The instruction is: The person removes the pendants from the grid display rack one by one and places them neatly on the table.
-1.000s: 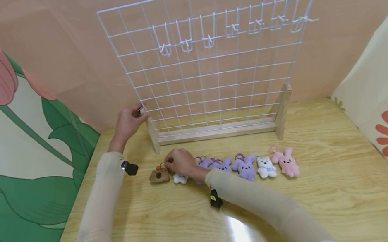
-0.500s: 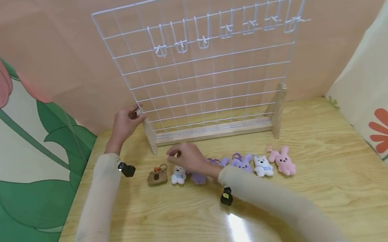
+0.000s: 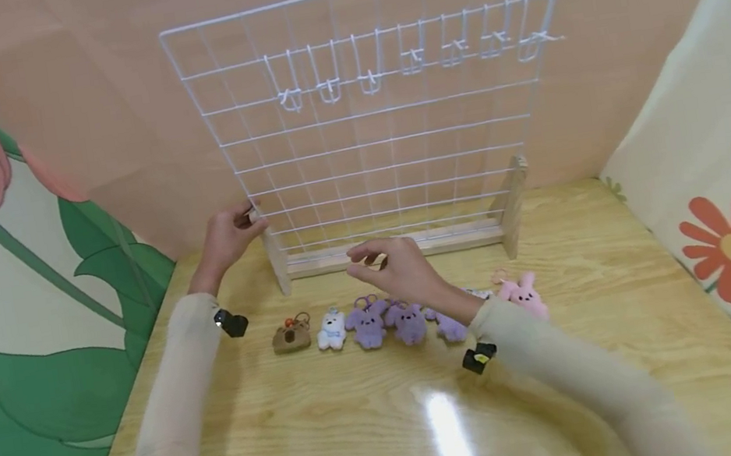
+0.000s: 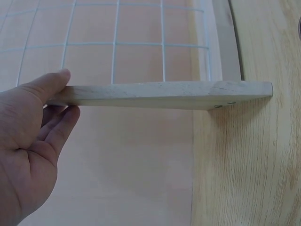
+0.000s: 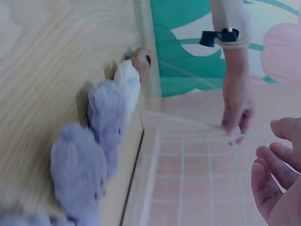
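My left hand (image 3: 228, 238) pinches the upper end of the rack's left wooden side post (image 4: 155, 92), thumb on one face and fingers on the other. The white wire grid rack (image 3: 376, 108) stands upright in its wooden base. My right hand (image 3: 403, 266) is raised above the row of plush keychains, fingers apart with nothing between them. Below it lie a brown keychain (image 3: 291, 337), a white bear keychain (image 3: 332, 331), purple plush keychains (image 3: 369, 325) and a pink bunny keychain (image 3: 525, 297). Behind my right wrist, another white keychain is mostly hidden.
Several white wire hooks (image 3: 370, 81) hang in a row on the grid's upper part. The wooden table (image 3: 339, 429) runs toward me in front of the keychains. A peach backdrop (image 3: 81, 81) rises behind the rack, with floral panels on both sides.
My right hand has left the white bear keychain, rising and moving right over the purple ones with its fingers spread. The left hand keeps its grip on the post.
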Tool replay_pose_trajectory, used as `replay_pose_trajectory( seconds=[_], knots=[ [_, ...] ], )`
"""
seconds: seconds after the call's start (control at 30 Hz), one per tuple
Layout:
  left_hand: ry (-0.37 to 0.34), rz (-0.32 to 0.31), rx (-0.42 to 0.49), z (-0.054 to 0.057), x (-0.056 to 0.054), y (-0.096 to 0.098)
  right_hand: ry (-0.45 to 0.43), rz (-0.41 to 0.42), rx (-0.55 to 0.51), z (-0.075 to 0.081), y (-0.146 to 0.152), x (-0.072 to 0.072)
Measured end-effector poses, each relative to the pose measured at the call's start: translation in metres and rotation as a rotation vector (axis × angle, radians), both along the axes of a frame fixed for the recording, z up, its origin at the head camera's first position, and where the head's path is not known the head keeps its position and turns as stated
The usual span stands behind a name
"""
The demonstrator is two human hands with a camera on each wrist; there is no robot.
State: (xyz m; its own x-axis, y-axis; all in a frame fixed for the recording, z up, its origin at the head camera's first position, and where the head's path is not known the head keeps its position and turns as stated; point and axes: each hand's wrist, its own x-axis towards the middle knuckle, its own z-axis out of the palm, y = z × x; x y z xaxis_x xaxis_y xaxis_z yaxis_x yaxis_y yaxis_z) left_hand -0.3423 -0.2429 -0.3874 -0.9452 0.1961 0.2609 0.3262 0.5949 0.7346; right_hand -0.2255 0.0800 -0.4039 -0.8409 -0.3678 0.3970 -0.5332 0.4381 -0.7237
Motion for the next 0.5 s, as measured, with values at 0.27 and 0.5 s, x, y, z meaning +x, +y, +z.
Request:
replay_pose_trajectory(
  seconds=[0.27,0.5],
  knots=[
    [-0.014,-0.005,-0.018,0.002,0.000,-0.001,0.082,-0.079,0.037,0.015,0.045,0.008],
    [-0.048,-0.013,0.046,-0.002,0.007,-0.004,0.140,-0.177,0.093,0.024,0.089,0.014]
  ],
)
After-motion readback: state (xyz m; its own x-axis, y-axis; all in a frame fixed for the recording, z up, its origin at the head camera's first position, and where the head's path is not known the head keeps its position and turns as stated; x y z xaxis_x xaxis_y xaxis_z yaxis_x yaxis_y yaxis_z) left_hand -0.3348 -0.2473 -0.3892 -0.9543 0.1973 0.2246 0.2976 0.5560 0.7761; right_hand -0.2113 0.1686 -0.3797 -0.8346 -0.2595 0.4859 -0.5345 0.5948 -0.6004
